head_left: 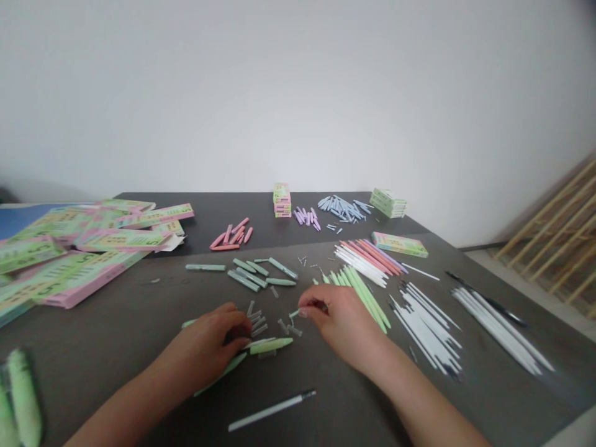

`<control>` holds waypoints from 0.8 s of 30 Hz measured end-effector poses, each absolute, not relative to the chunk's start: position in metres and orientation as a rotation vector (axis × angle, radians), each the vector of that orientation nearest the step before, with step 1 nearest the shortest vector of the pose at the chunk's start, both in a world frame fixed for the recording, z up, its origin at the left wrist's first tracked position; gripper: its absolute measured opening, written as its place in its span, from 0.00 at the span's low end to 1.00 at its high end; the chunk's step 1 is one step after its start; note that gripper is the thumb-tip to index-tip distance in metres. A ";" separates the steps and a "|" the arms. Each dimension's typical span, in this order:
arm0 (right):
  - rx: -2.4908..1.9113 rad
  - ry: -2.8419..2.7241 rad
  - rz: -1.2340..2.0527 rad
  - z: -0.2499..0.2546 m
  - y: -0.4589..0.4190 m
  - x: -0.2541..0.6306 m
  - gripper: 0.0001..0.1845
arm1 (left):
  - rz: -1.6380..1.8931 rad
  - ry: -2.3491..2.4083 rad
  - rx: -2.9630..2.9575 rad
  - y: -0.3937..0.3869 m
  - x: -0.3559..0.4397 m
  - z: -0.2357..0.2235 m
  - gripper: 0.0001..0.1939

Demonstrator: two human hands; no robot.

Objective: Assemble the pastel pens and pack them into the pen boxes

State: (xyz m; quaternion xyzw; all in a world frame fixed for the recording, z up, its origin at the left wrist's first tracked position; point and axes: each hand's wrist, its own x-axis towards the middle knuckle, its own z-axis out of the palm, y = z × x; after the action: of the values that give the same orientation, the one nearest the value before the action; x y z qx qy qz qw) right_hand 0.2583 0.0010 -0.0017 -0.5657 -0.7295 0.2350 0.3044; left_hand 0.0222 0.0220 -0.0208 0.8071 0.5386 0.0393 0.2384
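My left hand (216,335) is closed at the end of a light green pen part (271,346), pinching it between thumb and fingers. A second green part (233,366) lies beneath that hand, partly hidden. My right hand (338,316) pinches a small pale green piece (294,314) by its end; it looks like a pen clip. Between the hands lie several short clear tubes (257,323) and loose clear bits (294,331). A white pen refill with a dark tip (272,413) lies in front, apart from both hands.
Grey-green pen parts (244,279), pink ones (233,236), purple ones (307,217) and blue ones (344,208) lie farther back. Green barrels (367,298) and white refills (428,329) lie right. Flat cartons (93,273) cover the left; stacked boxes (282,200) stand at the back.
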 end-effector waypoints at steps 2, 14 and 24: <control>-1.499 -1.928 0.650 -0.001 0.001 0.260 0.07 | 0.156 1.478 2.242 0.017 0.025 -0.018 0.10; -1.494 -1.862 0.632 0.008 0.002 0.269 0.09 | -0.068 1.388 2.566 -0.019 0.065 -0.026 0.18; -1.489 -1.784 0.682 0.011 0.000 0.269 0.08 | -0.041 1.367 2.572 -0.020 0.063 -0.031 0.18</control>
State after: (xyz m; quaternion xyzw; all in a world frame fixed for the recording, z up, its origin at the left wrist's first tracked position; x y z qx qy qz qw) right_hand 0.2690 0.0005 0.0108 -0.5756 -0.6895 0.2636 0.3520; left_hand 0.0633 -0.0198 -0.0312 0.8771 0.4663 -0.0141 0.1142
